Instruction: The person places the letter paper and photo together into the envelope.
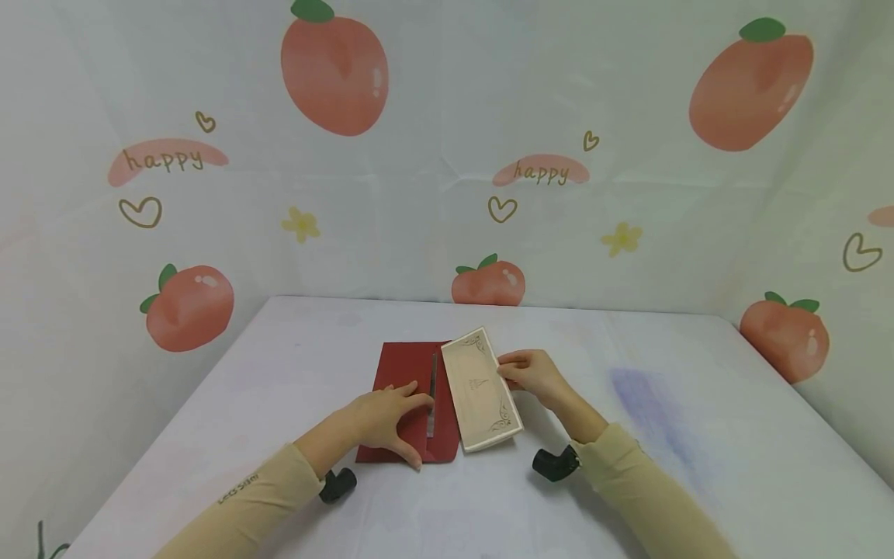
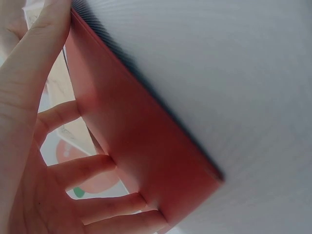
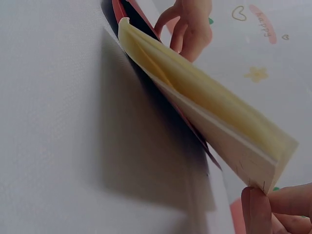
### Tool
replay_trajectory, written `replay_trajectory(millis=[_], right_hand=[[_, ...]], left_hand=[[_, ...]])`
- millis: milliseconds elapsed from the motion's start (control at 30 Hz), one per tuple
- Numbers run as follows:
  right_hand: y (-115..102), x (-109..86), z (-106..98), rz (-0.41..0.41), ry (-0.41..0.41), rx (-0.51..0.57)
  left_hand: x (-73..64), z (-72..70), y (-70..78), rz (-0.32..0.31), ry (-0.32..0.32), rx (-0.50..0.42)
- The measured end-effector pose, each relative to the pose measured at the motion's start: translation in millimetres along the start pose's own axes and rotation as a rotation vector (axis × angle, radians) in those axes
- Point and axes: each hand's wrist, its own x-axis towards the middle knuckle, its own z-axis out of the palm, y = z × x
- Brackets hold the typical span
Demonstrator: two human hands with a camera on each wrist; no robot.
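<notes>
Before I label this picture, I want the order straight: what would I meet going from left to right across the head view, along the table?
Left sleeve, black wrist piece, red folder, cream card, right hand, right sleeve.

Backdrop [image 1: 412, 210] reads "happy" 2 times; sleeve lettering [image 1: 238, 488] unclear.

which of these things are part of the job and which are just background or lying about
Part of the job:
red envelope, under the left hand
cream card, pinched by the right hand

Just around:
white table
fruit-print backdrop
black wrist devices
</notes>
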Motion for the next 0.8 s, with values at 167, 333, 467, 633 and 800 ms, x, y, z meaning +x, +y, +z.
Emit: replay_trajectory(millis=[167,333,467,633,800], right_hand=[[-2,-0.3,3,-0.007,-0.014,0.019],[-3,0.0,6,0.003,-0.011,0.026],[-3,0.4,8,0.007,-0.007,0.033],[-2,2.1,10,0.016,0.003,0.031],[-2,3.3,13,0.037,0.012,0.009]], left_hand=[[-0.2,0.0,0.1,0.001,-0.002,0.001],[-0.1,0.0,0.2,-0.003,-0.004,0.003],[-0.1,-0.2,0.7,-0.01,-0.009,0.001],[-0.4,-0.8,1.3,-0.011,-0.008,-0.006],[-0.6,-0.8,1.6,-0.008,-0.002,-0.003]])
